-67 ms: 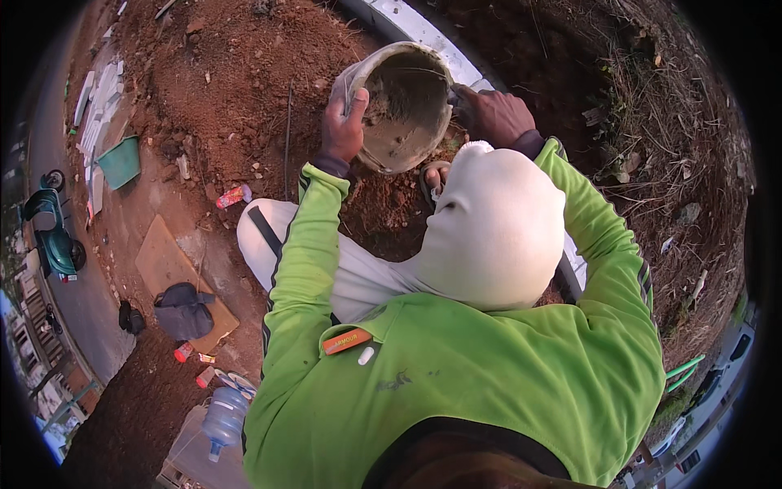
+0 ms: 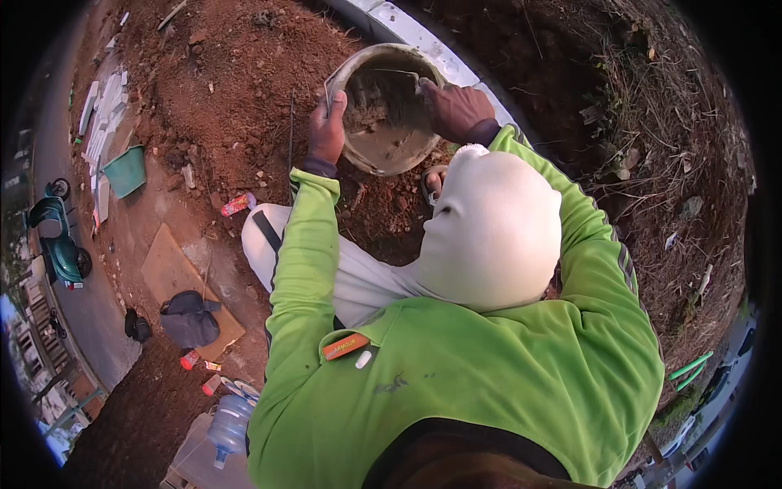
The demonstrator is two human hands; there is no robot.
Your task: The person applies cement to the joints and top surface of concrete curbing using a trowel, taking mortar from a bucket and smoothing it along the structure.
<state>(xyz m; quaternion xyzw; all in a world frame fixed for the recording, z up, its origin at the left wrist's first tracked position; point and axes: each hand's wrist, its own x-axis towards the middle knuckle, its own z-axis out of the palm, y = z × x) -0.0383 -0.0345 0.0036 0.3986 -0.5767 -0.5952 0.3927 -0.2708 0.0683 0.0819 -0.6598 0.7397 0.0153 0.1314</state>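
Note:
A mortar-smeared bucket [image 2: 388, 165] stands tilted in front of me, its mouth facing me. Wet grey-brown mortar [image 2: 395, 138] coats its inside and lies in the bottom. My left hand [image 2: 327, 130] grips the bucket by its left rim, thumb on the near side. Over the right part of the mouth, my right hand [image 2: 458, 110] is closed around the handle of a trowel [image 2: 419, 81]. The trowel's thin metal neck shows in front of the fingers; its blade is inside the bucket and hard to make out against the mortar.
Pale kerb blocks [image 2: 415, 37] run behind the bucket. Loose red soil [image 2: 244, 81] lies to the left, dry grass [image 2: 652, 163] to the right. Further left are a green tub [image 2: 125, 171], a board [image 2: 175, 265] with a dark bag [image 2: 189, 318], and a water bottle [image 2: 228, 424].
My right hand has moved left, from beside the bucket's right rim to over its mouth, bringing the trowel inside. The bucket and left hand have shifted slightly left in view.

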